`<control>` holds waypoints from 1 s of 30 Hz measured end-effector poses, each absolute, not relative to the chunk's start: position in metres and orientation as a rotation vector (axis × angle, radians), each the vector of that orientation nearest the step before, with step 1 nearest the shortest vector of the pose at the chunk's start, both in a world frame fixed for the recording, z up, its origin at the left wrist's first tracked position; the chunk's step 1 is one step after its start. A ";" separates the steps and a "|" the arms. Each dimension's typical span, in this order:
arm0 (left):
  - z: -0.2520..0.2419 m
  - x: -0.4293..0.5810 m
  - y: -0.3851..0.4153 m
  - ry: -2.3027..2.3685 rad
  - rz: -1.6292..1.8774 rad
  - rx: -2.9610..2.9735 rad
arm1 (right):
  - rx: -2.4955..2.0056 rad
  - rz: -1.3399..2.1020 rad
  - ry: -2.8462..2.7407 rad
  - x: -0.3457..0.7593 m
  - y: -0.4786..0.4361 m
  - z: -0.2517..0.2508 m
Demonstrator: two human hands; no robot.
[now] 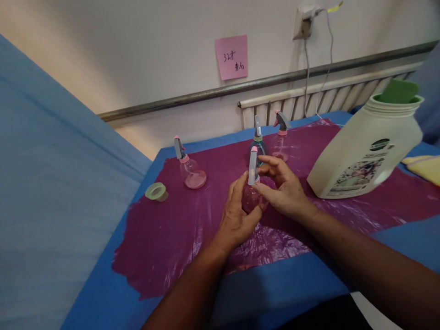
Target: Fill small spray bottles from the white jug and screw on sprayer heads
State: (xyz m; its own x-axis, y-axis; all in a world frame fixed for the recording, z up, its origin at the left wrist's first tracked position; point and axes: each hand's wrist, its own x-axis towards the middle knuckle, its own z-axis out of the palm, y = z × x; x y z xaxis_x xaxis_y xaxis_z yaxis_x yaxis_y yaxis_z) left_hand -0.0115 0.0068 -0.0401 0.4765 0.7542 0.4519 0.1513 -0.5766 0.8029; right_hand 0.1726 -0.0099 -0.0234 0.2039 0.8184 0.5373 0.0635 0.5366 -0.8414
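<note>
A clear spray bottle [250, 198] with a grey and pink trigger head stands upright on the purple plastic sheet [165, 243]. My left hand [239, 213] is wrapped round its body from the left. At the neck, just under the trigger head, my right hand [283, 188] closes its thumb and fingers on the pink collar. Behind it are a teal spray bottle [258, 147], partly hidden, and a pink-collared spray bottle [280, 144]. Farther left, another spray bottle [193, 173] holds a little pinkish liquid.
A large cream jug [364, 151] with a green scoop or cap [399, 91] in its mouth stands at right. A small translucent green cup [156, 191] sits at left. A yellow cloth [426, 167] lies far right. Wall, radiator [292, 98] and hanging cables border the back.
</note>
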 end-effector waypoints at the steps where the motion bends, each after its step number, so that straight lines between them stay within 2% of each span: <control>1: -0.040 -0.012 0.007 0.745 1.088 2.021 | -0.876 0.631 -1.269 0.173 -0.010 -0.023; 18: -0.042 -0.011 0.007 0.738 1.087 2.009 | -0.868 0.729 -1.285 0.175 -0.017 -0.018; 25: -0.040 -0.010 0.007 0.766 1.118 2.101 | -0.866 0.718 -1.298 0.178 -0.016 -0.022; 30: -0.052 -0.010 0.010 0.764 1.170 2.115 | -1.034 0.605 -1.347 0.181 -0.019 -0.024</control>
